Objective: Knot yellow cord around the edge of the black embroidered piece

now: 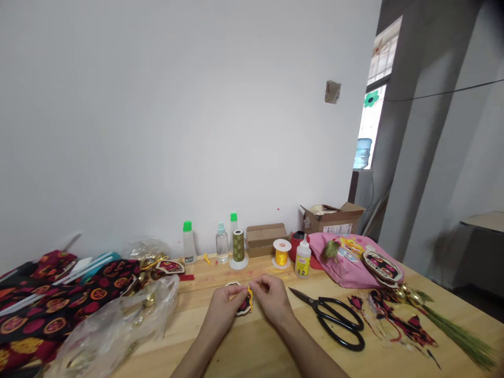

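Both hands meet over the wooden table, near the middle of the lower part of the view. My left hand point(227, 306) is closed, thumb and fingers pinched on a yellow cord point(250, 300). Close beside it, my right hand point(272, 297) is also closed, its fingertips pinched at the cord's upper end. Beneath the fingers lies a small dark red patch point(243, 307) with a pale scalloped edge, partly covered by my left hand. The cord runs down over the patch's right side.
Black scissors point(338, 317) lie right of my hands. Behind stand a glue bottle point(303, 260), a yellow cord spool point(281, 254) and a green thread cone point(238, 247). A plastic bag point(118, 325) and patterned fabric point(90, 294) lie left, a pink pouch point(342, 268) right.
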### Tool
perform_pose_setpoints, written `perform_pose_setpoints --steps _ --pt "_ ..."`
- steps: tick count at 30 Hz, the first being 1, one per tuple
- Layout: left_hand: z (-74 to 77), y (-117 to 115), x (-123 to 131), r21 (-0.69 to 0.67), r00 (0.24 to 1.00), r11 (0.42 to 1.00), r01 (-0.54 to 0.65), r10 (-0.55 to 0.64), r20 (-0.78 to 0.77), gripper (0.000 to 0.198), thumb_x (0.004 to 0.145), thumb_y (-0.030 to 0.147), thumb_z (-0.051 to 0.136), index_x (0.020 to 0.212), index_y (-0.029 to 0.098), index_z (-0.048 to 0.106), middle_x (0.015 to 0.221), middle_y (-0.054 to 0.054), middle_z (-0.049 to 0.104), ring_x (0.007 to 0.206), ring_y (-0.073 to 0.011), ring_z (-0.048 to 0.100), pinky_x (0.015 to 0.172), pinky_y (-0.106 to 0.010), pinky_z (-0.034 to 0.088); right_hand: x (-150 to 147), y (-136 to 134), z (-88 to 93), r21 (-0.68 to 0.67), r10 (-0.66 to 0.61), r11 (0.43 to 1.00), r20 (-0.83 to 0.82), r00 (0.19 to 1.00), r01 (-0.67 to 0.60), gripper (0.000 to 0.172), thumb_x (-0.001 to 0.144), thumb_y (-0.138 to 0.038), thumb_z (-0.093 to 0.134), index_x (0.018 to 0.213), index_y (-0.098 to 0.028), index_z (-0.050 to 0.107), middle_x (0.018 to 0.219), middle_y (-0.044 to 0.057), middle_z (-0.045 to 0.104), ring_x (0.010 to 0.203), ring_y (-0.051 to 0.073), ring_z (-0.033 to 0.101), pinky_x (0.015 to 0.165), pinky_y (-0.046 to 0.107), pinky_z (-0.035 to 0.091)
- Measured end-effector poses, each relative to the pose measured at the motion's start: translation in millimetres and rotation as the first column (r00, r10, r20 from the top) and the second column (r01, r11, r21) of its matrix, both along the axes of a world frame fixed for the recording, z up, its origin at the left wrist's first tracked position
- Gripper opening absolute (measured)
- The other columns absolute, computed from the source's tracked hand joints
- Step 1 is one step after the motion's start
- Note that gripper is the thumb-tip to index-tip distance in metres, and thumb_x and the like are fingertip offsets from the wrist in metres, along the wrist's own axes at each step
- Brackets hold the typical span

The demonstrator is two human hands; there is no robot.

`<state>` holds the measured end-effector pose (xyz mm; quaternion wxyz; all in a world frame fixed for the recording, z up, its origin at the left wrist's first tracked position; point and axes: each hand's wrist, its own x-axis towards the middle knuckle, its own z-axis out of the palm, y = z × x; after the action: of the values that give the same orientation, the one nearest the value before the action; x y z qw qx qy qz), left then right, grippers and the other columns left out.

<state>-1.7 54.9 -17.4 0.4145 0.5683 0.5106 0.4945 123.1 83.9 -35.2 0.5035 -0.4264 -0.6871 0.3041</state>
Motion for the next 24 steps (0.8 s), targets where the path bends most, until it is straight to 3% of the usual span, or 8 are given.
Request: perform_pose_setpoints --steps 9,17,24 --pt "8.0 -4.5 4.1 -0.042 0.997 0.999 0.030 -0.027 0.073 0.026 0.057 0.033 0.059 0.063 0.009 0.066 0.052 -0.001 0.056 0.049 -0.0116 0.047 0.050 -0.022 0.037 -0.3 -1.7 3.5 -0.013 0.021 1.000 -0.054 0.998 -0.022 0.022 0.069 -0.030 0.047 0.064 -0.014 0.061 0.058 0.002 0.059 0.054 0.012 0.051 0.050 0.020 0.038" --pt "2.9 -2.1 1.4 0.014 1.000 1.000 0.018 -0.018 0.016 0.030 0.062 0.038 0.053 0.051 0.011 0.061 0.045 0.002 0.052 0.046 -0.0102 0.044 0.048 -0.020 0.034 -0.5 -2.5 4.9 -0.018 0.019 1.000 -0.057 0.998 -0.020 0.022 0.068 -0.030 0.048 0.063 -0.013 0.061 0.057 0.001 0.059 0.053 0.011 0.051 0.049 0.019 0.038" --pt "4.4 -3.3 2.3 -0.029 0.998 0.999 0.022 -0.021 0.058 0.027 0.058 0.037 0.059 0.057 0.010 0.063 0.049 0.001 0.055 0.047 -0.0108 0.046 0.049 -0.021 0.036 -0.6 -2.8 5.7 -0.026 0.046 0.999 -0.073 0.996 -0.048 0.021 0.069 -0.029 0.048 0.064 -0.013 0.061 0.058 0.001 0.059 0.053 0.011 0.051 0.049 0.019 0.038"
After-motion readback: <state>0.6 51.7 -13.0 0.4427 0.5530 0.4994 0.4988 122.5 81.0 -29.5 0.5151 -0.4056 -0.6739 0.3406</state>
